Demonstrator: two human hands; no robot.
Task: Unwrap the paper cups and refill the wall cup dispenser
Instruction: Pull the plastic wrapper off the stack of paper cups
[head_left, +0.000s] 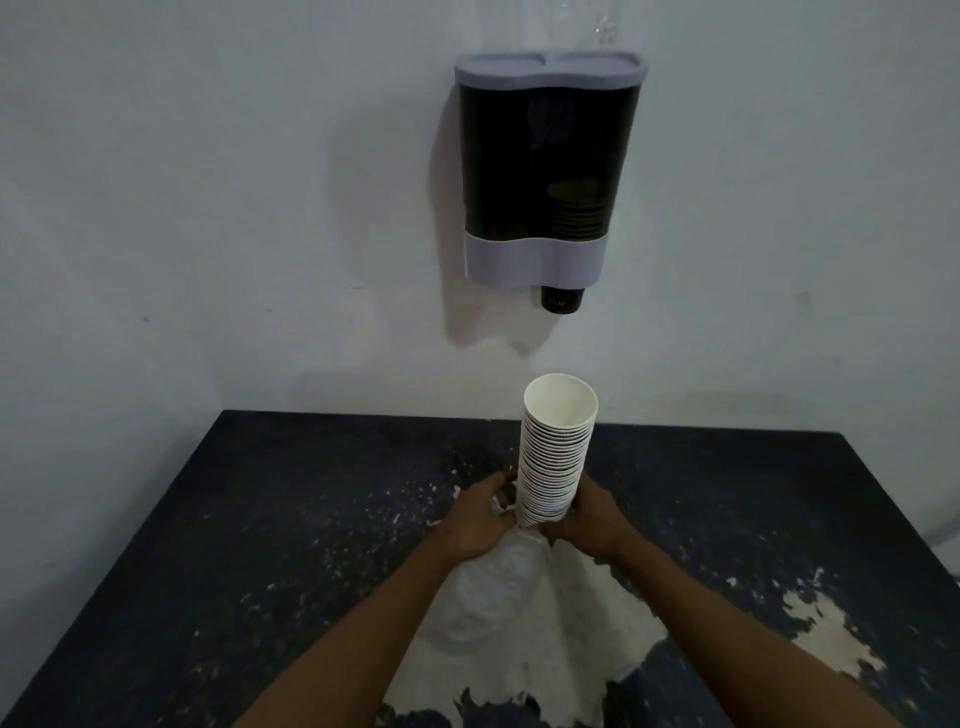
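Gripping upright cup stack (555, 457) base between left hand (478, 519), right hand (589, 522); wrapper (514, 587) bunched below.

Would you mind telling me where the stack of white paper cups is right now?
In the head view, the stack of paper cups stands upright at centre, above the dark table, gripped at its base by the left hand and right hand, below the wall dispenser.
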